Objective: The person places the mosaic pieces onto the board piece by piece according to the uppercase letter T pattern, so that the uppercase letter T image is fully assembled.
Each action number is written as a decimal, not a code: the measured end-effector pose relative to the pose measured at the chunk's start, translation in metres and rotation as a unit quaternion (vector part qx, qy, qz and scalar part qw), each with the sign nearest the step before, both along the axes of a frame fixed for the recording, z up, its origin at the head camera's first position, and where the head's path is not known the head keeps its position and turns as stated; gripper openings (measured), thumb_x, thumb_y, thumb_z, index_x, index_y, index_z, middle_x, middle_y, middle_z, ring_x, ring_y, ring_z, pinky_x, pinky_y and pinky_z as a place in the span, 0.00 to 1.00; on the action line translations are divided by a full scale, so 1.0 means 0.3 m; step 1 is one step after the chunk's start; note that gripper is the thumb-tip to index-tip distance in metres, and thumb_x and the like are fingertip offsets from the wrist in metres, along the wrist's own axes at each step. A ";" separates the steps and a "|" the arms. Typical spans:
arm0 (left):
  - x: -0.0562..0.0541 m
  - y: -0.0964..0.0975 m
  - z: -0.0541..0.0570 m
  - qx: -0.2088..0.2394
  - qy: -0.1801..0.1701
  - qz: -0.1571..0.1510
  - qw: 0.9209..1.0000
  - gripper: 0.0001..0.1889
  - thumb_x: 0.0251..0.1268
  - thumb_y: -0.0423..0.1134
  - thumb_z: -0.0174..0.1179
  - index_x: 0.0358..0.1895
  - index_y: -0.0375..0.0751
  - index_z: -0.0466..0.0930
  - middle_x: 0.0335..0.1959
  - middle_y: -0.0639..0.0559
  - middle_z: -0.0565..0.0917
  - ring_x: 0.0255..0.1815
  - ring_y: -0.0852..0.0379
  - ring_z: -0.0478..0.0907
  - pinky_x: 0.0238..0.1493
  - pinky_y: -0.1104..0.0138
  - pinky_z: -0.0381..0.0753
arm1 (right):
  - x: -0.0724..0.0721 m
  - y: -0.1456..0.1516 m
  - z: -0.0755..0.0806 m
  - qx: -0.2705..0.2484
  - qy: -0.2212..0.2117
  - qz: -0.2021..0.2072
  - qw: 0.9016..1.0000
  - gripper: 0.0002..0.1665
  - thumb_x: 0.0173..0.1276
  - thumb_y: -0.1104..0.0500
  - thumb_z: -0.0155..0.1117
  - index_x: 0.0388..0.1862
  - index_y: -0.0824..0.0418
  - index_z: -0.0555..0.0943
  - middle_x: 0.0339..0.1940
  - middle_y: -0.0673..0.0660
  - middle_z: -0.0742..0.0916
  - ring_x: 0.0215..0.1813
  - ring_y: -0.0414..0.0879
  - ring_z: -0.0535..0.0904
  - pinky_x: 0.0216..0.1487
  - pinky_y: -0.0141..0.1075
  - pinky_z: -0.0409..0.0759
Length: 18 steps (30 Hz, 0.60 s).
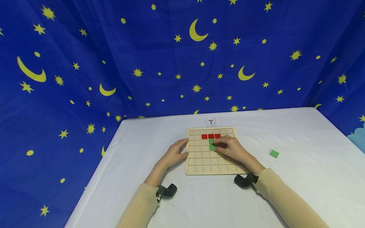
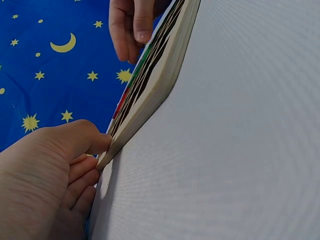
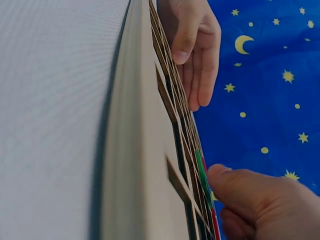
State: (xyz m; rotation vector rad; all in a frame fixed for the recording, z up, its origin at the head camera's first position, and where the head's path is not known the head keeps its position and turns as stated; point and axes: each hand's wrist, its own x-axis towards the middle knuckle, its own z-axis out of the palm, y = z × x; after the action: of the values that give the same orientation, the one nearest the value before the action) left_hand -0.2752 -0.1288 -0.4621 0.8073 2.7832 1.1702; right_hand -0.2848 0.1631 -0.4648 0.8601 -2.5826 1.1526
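Note:
A wooden grid board lies on the white table. Three red tiles sit side by side in one row of its cells. Below the middle red tile, two green tiles form a short column. My right hand reaches over the board from the right, thumb and fingertips right at the green tiles and slightly apart. In the right wrist view, the thumb tip is beside a green tile. My left hand touches the board's left edge with its thumb and extended fingers.
One loose green tile lies on the table to the right of the board. Behind the board is a small card printed with a grid of red and green squares. A blue curtain with yellow moons and stars hangs behind the table.

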 end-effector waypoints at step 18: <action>-0.001 0.004 -0.001 -0.001 -0.011 0.003 1.000 0.33 0.60 0.35 0.60 0.69 0.31 0.60 0.67 0.39 0.66 0.69 0.44 0.60 0.69 0.56 0.57 | 0.033 0.092 0.184 -0.143 -0.140 -0.025 0.979 0.23 0.63 0.54 0.67 0.54 0.64 0.80 0.55 0.57 0.82 0.59 0.52 0.75 0.60 0.47 0.73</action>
State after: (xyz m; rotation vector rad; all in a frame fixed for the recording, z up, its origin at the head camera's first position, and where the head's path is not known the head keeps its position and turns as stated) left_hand -0.2755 -0.1277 -0.4624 0.7808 2.7718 1.1692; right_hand -0.2749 0.1906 -0.4095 0.6032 -2.5322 1.6848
